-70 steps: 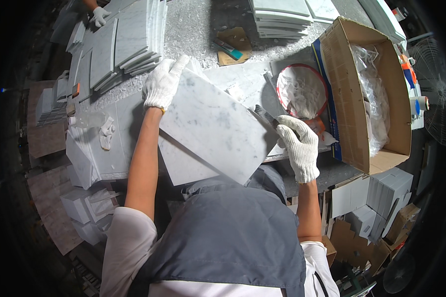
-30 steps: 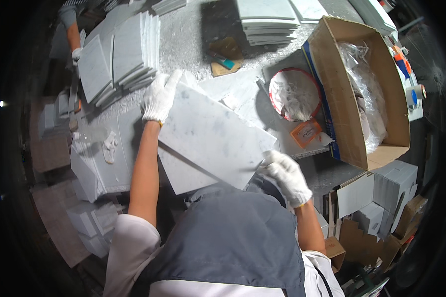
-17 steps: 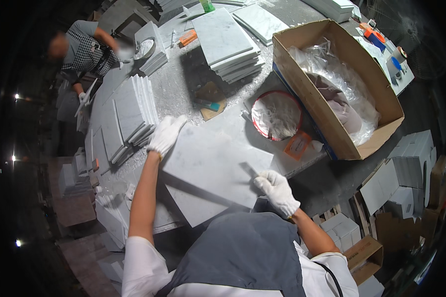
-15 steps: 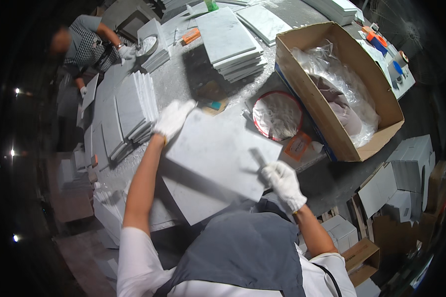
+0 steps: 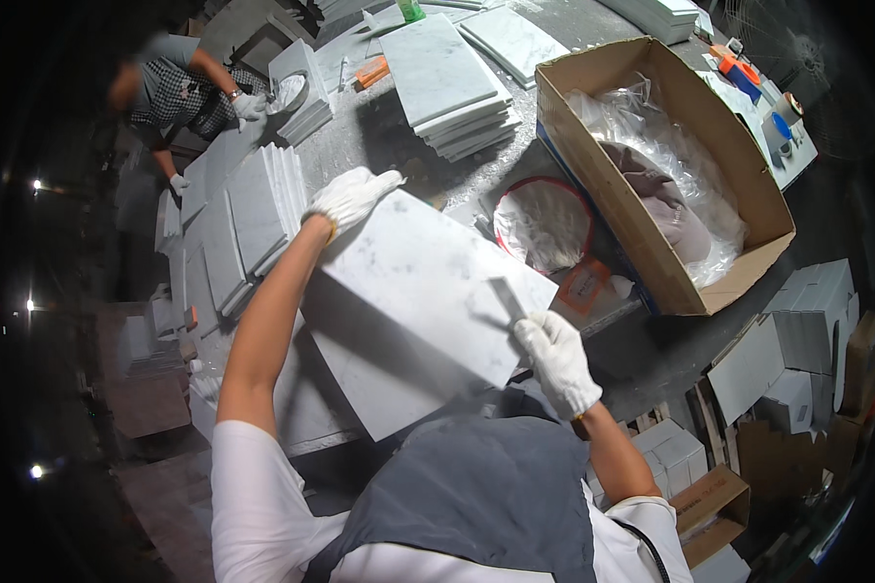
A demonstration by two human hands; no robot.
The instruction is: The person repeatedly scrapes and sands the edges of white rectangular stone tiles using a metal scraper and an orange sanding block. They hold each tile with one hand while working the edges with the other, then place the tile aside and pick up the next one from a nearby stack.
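Text | small brown carton (image 5: 707, 502): blurred lettering | orange packet (image 5: 584, 284): illegible print

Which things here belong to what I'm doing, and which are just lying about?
Likely in the job:
upper tile, held by your left hand
flat blade, in your right hand
lower tile, beneath the upper one
possibly the red-rimmed bowl

Apparently lying about:
open cardboard box
orange packet
white cartons

Left fingers (image 5: 387, 182) reach farther forward, right fingers (image 5: 533, 332) curled.

White sleeves (image 5: 255, 491), dark grey apron (image 5: 467, 491)
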